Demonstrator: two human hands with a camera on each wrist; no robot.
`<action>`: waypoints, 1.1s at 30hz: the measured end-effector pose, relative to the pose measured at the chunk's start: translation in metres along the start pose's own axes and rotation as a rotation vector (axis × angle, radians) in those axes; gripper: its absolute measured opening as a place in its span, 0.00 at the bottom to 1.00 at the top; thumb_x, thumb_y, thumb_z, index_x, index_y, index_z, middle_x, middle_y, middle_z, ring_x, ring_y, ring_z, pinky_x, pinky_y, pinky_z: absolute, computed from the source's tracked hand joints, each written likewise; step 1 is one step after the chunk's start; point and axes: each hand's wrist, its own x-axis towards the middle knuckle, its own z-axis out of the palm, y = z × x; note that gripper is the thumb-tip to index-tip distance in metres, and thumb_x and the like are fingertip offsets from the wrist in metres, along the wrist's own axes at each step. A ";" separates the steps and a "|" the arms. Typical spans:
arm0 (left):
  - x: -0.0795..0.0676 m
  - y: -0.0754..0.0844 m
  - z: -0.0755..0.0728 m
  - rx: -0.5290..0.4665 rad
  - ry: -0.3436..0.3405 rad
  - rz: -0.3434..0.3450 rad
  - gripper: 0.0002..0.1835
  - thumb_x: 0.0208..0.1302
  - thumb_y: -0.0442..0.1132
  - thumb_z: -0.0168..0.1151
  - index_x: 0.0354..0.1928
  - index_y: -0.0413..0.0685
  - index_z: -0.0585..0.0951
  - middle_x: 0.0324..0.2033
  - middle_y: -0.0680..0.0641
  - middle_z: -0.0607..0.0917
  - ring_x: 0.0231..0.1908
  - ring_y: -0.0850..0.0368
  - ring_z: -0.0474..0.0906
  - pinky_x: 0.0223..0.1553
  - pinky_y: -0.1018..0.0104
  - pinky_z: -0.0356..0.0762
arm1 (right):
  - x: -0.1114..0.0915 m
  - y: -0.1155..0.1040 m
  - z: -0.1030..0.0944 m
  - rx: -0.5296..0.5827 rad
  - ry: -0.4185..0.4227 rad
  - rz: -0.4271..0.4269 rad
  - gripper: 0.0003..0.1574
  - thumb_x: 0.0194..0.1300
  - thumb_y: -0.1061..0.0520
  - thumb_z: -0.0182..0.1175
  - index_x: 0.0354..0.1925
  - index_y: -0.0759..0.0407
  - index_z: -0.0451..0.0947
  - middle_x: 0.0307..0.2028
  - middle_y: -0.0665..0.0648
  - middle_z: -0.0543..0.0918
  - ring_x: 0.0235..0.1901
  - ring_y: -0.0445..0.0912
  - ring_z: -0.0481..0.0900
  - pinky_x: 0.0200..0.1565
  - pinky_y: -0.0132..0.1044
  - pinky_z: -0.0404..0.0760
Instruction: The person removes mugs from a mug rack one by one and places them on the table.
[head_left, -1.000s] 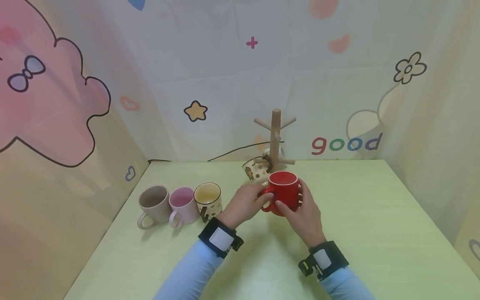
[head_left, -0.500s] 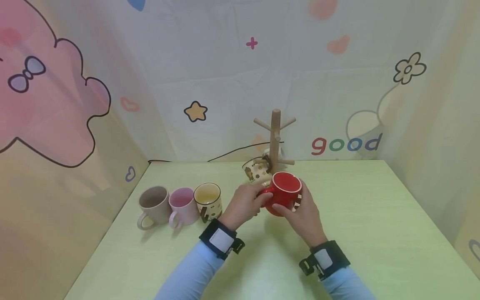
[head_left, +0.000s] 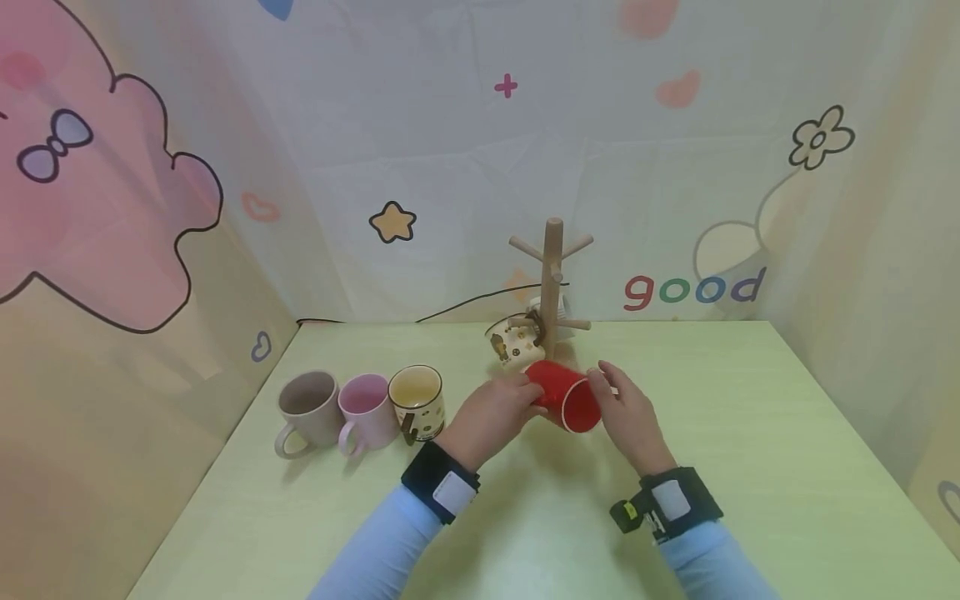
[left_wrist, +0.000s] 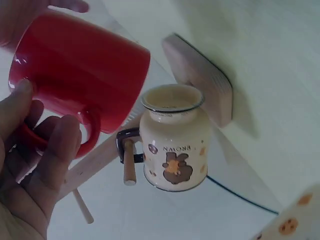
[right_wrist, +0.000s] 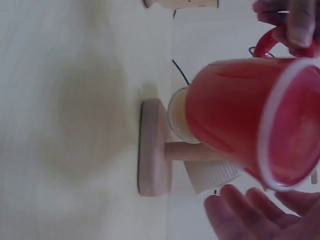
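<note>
A red mug (head_left: 550,390) with a white rim lies tilted on its side in the air, its mouth toward the right hand. My left hand (head_left: 491,418) grips its handle, fingers curled round it in the left wrist view. My right hand (head_left: 633,421) is beside the mouth with loosely bent fingers, holding nothing; in the right wrist view its fingers (right_wrist: 250,212) are close to the rim. Behind the mug stands a wooden mug tree (head_left: 552,279). A cream mug (left_wrist: 175,145) with a bear print hangs by its dark handle from a low peg.
A white ribbed mug (right_wrist: 212,175) is at the rear of the mug tree. On the left of the table (head_left: 750,467) stand a grey-brown mug (head_left: 318,417), a pink mug (head_left: 375,427) and a cream patterned mug (head_left: 425,417), side by side. A printed curtain (head_left: 465,167) hangs behind.
The red mug has gone from upright to lying sideways, mouth turned right and toward me. My right hand has let go of its body and moved slightly right; my left keeps the handle.
</note>
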 end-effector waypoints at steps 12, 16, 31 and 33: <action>-0.006 0.006 0.002 0.362 -0.068 0.269 0.22 0.58 0.45 0.73 0.55 0.57 0.83 0.49 0.54 0.82 0.51 0.60 0.76 0.50 0.74 0.76 | 0.008 -0.002 -0.012 0.072 -0.309 0.196 0.53 0.66 0.25 0.51 0.65 0.67 0.64 0.53 0.63 0.79 0.46 0.54 0.80 0.44 0.44 0.82; -0.007 0.008 0.004 0.390 -0.062 0.285 0.22 0.58 0.46 0.73 0.55 0.58 0.83 0.51 0.54 0.82 0.53 0.58 0.76 0.51 0.73 0.77 | 0.008 0.001 -0.009 0.049 -0.306 0.234 0.53 0.63 0.27 0.58 0.63 0.68 0.64 0.52 0.63 0.80 0.44 0.54 0.80 0.42 0.43 0.82; -0.008 0.002 0.012 0.109 0.088 0.210 0.21 0.60 0.53 0.71 0.52 0.53 0.83 0.51 0.50 0.78 0.37 0.63 0.78 0.37 0.79 0.76 | 0.003 0.003 0.001 0.076 -0.143 0.244 0.56 0.63 0.34 0.63 0.72 0.67 0.53 0.64 0.68 0.69 0.57 0.64 0.71 0.51 0.49 0.81; -0.008 0.001 0.012 0.054 0.102 0.156 0.23 0.61 0.55 0.70 0.54 0.52 0.81 0.54 0.49 0.77 0.35 0.63 0.78 0.33 0.80 0.76 | 0.004 0.004 0.002 0.085 -0.131 0.238 0.57 0.63 0.35 0.64 0.73 0.66 0.52 0.65 0.68 0.68 0.59 0.65 0.70 0.52 0.50 0.80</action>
